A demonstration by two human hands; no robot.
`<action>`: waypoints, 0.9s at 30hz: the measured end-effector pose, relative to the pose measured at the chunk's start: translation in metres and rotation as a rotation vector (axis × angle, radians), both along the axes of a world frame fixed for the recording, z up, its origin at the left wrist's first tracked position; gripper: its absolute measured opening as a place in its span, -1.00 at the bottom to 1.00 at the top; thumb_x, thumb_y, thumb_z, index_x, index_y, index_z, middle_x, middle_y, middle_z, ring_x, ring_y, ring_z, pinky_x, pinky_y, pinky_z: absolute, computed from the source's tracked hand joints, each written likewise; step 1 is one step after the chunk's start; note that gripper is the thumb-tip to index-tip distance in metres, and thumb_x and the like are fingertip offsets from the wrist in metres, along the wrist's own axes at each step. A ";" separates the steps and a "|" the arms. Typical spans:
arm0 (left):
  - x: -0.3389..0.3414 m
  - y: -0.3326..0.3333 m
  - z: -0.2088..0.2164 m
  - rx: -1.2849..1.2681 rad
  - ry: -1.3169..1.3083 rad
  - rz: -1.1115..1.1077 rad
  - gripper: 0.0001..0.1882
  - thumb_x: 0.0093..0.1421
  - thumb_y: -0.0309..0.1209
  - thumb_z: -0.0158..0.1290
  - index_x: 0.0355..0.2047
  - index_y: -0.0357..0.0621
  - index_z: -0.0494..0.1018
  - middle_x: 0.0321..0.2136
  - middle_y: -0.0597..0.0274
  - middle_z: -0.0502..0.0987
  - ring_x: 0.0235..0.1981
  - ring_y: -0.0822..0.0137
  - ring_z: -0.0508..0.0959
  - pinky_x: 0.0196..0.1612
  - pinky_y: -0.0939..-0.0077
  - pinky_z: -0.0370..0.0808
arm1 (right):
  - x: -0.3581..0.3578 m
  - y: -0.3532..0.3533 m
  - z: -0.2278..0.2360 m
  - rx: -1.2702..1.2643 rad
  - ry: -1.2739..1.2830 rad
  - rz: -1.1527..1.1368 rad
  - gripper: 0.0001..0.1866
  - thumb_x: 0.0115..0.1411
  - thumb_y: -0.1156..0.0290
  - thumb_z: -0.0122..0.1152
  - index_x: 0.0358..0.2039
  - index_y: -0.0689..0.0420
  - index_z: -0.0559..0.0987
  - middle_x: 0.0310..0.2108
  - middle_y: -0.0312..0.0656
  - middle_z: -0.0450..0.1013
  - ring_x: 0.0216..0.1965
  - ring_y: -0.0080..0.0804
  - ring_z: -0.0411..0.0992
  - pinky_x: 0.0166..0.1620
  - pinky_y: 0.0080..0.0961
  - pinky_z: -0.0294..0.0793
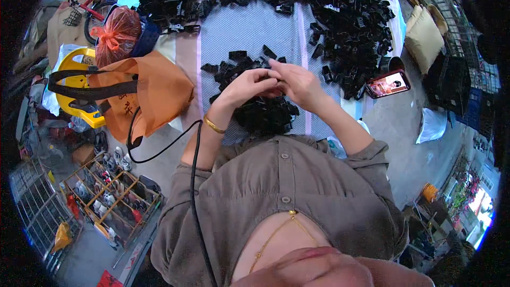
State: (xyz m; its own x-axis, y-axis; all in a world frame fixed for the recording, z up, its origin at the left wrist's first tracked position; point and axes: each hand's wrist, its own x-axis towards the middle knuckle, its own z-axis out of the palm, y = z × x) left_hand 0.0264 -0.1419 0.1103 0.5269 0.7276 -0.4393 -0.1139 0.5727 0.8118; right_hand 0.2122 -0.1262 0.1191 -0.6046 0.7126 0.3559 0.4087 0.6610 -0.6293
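Observation:
My left hand [248,88], a gold bangle at its wrist, meets my right hand [303,86] over the near part of the table. Both have their fingers bent and pressed together at the tips. Whatever lies between the fingertips is too small or hidden to name. Beneath and around them spreads a small pile of black plastic pieces [265,116], clip-like in shape. A far larger heap of the same kind of black pieces [350,32] curves along the back and right of the table.
A patterned grey-white cloth [239,26] covers the table. On the left stand an orange bag [159,82], a red plastic bag [118,32] and a yellow stool [74,79]. At the right edge a phone [389,84] leans, screen lit. A black cable [195,180] crosses my left arm.

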 end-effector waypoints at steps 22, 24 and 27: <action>0.042 0.136 -0.080 0.696 0.888 0.189 -0.73 -0.02 -0.23 0.08 -0.30 -0.02 0.53 -0.39 -0.03 0.48 -0.28 -0.03 0.41 -0.23 0.27 0.40 | 0.024 0.126 -0.079 -0.004 -0.284 -0.675 -0.66 -0.08 0.21 0.23 -0.27 0.07 0.53 -0.43 -0.20 0.47 -0.35 -0.24 0.42 -0.29 -0.35 0.41; 0.055 0.157 -0.089 0.916 1.007 0.328 -0.70 -0.06 -0.35 0.11 -0.24 -0.02 0.49 -0.32 0.00 0.42 -0.27 0.01 0.41 -0.23 0.25 0.40 | 0.024 0.130 -0.079 -0.035 -0.350 -0.688 -0.67 -0.09 0.22 0.24 -0.28 0.06 0.54 -0.44 -0.18 0.47 -0.34 -0.21 0.42 -0.29 -0.33 0.42; 0.061 0.165 -0.094 0.921 1.125 0.291 -0.68 -0.10 -0.41 0.13 -0.25 -0.03 0.45 -0.28 0.05 0.36 -0.26 0.05 0.39 -0.23 0.26 0.40 | 0.024 0.136 -0.081 -0.114 -0.441 -0.644 -0.68 -0.02 0.19 0.17 -0.26 0.06 0.53 -0.42 -0.12 0.49 -0.35 -0.16 0.46 -0.31 -0.30 0.43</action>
State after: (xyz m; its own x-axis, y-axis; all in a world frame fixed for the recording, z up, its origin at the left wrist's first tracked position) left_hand 0.0878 0.0234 0.0167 0.0210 0.9877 0.1552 0.7878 -0.1119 0.6057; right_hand 0.2364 0.0099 0.0381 -0.1285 0.9883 0.0827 0.9171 0.1502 -0.3693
